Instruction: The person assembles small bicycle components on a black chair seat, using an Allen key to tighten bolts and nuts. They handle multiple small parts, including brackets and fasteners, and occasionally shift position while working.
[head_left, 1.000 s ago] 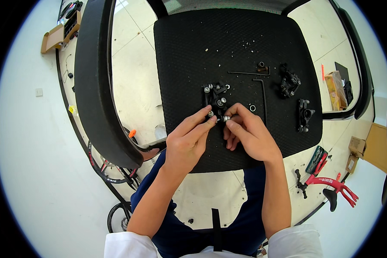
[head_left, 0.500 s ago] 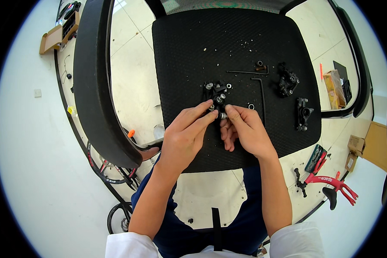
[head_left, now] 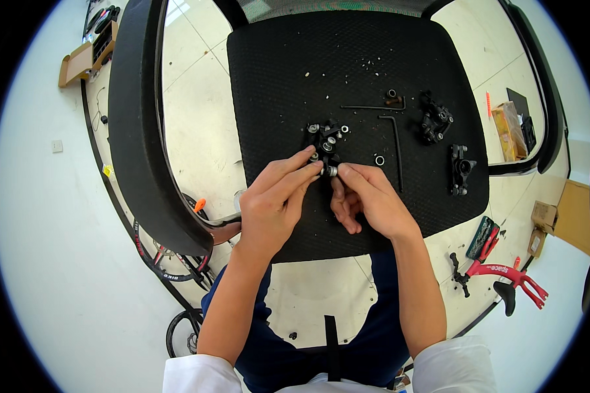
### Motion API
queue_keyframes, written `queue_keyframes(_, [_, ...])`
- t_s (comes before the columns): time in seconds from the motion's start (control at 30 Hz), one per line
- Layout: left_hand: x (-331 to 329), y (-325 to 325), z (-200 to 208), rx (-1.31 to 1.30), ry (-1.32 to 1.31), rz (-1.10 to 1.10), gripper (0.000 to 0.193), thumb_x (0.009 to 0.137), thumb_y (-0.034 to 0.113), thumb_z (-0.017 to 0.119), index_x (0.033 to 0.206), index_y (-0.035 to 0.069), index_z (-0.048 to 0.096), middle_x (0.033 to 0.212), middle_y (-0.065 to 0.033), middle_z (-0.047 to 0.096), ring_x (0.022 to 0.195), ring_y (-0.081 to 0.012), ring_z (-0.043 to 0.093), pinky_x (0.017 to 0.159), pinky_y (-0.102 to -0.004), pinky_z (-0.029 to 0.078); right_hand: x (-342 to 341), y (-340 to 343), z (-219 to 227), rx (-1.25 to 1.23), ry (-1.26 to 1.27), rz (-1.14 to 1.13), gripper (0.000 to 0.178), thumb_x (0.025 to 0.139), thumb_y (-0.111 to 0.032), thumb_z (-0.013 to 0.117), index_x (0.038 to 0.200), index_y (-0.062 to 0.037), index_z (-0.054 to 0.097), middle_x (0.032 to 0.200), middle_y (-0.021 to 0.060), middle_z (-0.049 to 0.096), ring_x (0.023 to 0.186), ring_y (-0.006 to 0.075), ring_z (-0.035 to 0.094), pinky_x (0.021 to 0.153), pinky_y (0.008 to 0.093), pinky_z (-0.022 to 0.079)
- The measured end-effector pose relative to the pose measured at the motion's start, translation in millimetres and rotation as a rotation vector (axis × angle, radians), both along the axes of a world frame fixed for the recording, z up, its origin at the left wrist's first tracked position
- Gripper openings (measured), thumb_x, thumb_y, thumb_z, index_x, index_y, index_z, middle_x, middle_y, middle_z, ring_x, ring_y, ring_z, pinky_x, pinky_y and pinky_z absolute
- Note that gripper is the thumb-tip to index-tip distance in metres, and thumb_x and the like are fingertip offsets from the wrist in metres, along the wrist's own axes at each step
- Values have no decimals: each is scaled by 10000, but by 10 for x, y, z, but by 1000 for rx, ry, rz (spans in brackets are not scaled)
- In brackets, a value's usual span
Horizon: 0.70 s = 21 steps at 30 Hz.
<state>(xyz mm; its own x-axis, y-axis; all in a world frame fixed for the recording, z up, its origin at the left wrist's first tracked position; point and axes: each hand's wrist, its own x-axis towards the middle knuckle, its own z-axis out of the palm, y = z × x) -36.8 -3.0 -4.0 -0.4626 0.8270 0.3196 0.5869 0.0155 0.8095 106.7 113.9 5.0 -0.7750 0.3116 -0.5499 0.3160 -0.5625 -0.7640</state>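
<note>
**Hands meet on a small metal part**

I see my left hand point(head_left: 272, 203) and right hand point(head_left: 367, 200) together, pinching 1 small silver part point(head_left: 331, 171) above the black seat pad point(head_left: 275, 78). Just beyond sits a black clamp assembly point(head_left: 326, 136), then 2 hex keys point(head_left: 394, 141).

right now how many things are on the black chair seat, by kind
black metal clamp assemblies: 3
thin black L-shaped hex keys: 2
loose small silver ring: 1
small dark cylindrical part: 1
total: 7, not counting the tiny pale specks
</note>
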Motion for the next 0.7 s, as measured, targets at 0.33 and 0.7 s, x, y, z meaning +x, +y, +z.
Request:
queue_keyframes(0.33, [24, -3, 36, -32, 1, -27, 251, 810, -71, 687, 1044, 11, 719, 1114, -130, 694, 874, -220, 683, 727, -288, 547, -4, -53, 106, 194, -46, -145, 224, 1022, -190, 435, 938, -4, 529, 681, 68, 584, 521, 115, 572, 464, 233, 442])
queue_keyframes(0.7, [44, 22, 14, 0, -24, 8, 221, 834, -69, 670, 1039, 1, 714, 1122, -137, 693, 897, -230, 698, 750, -283, 561, -39, -121, 6, 294, -28, -95, 288, 1053, -232, 405, 894, -11, 500, 648, 40, 544, 489, 110, 542, 466, 244, 440])
